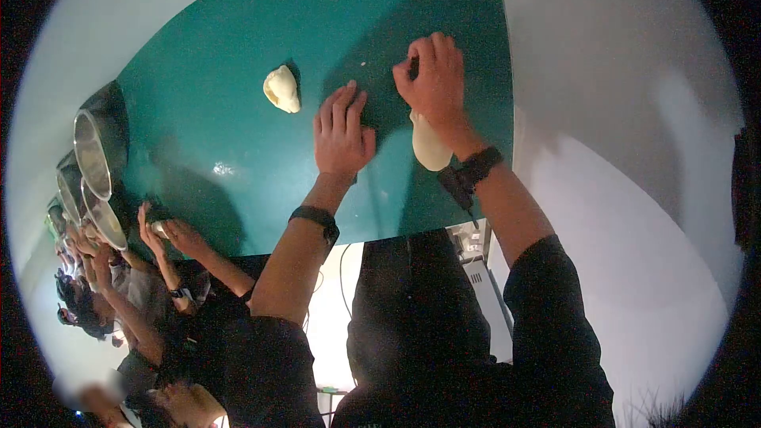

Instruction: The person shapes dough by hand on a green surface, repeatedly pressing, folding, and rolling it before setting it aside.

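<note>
Green matting covers the worktable, with pale wall or floor beyond its far and right edges. Both of the person's arms reach out over it, dark sleeves pushed up and a dark band on each wrist.

Their left hand lies flat on the mat, palm down, fingers straight and together, holding nothing. Their right hand sits a little farther out and to the right, fingers curled with the tips pressed to the surface; whether anything is pinched under those fingertips I cannot tell.

An elongated lump of dough lies just under the right wrist, touching or nearly touching the heel of that hand. Its long axis runs roughly along the forearm, pointing back toward the person. So the right hand is plainly the nearer one, and the left hand is just beside the lump on its left.

A second, folded dough piece rests apart, to the left of the left hand and slightly beyond it, touched by no one.

Further left, other people's hands work at the mat's near edge, beside a row of metal bowls.
</note>
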Tool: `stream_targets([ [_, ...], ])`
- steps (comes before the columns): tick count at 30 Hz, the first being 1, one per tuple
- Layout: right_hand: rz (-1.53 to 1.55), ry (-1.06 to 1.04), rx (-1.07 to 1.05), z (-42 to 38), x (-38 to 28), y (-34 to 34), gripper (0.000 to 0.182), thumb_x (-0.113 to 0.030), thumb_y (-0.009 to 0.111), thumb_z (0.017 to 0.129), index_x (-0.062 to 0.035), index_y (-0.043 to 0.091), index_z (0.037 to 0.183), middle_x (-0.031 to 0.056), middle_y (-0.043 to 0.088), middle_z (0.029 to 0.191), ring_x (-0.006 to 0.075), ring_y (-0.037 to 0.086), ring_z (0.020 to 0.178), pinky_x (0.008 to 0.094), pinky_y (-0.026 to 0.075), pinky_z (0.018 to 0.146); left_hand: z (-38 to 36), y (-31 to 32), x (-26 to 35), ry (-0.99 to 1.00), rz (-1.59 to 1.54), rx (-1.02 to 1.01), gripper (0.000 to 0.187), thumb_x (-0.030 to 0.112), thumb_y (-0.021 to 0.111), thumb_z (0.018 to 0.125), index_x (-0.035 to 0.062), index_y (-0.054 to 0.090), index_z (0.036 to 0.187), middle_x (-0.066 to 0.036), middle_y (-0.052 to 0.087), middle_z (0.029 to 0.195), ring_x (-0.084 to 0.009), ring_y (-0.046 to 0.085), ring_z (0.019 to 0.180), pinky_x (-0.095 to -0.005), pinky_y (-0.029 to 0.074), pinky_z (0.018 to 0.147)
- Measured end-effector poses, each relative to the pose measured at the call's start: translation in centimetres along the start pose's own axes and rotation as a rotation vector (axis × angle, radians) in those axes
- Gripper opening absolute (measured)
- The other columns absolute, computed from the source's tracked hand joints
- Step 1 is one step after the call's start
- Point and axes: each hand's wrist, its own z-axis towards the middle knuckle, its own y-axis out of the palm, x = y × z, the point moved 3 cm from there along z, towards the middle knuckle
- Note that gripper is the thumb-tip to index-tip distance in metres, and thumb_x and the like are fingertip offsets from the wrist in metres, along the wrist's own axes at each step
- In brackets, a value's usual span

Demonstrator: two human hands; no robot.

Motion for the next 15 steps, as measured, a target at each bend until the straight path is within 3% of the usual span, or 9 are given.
stream_targets([
  [7,0.081,0.111,0.006,-0.7,0.3,-0.3,0.021,-0.023,0.074,0.083,-0.0116,0.061,0.095,0.0108,0.062,0.095,0.0364,0.062,0.092,0.0508,0.05,0.08,0.0,-0.2,0.2,0.001,0.011,0.018,0.054,0.014,0.06,0.08,0.0078,0.061,0.134,-0.01,0.055,0.149,-0.0339,0.052,0.135,-0.0511,0.043,0.11],
  [13,0.118,0.525,-0.335,-3.8,-1.0,-5.6,0.022,-0.032,0.072,0.092,-0.0096,0.07,0.091,0.0141,0.069,0.089,0.0377,0.069,0.083,0.05,0.057,0.073,-0.2,0.2,0.1,0.024,0.034,0.045,0.052,0.014,0.061,0.08,0.008,0.062,0.132,-0.01,0.055,0.148,-0.0327,0.052,0.134,-0.0495,0.044,0.109],
  [15,0.135,0.413,-0.294,-5.3,-1.5,-6.8,0.024,-0.032,0.071,0.093,-0.0088,0.071,0.09,0.0141,0.069,0.087,0.0379,0.07,0.08,0.0499,0.057,0.071,-0.2,0.1,0.1,0.035,0.021,0.056,0.052,0.014,0.061,0.081,0.0078,0.062,0.132,-0.009,0.055,0.148,-0.0324,0.052,0.134,-0.0496,0.044,0.108],
])
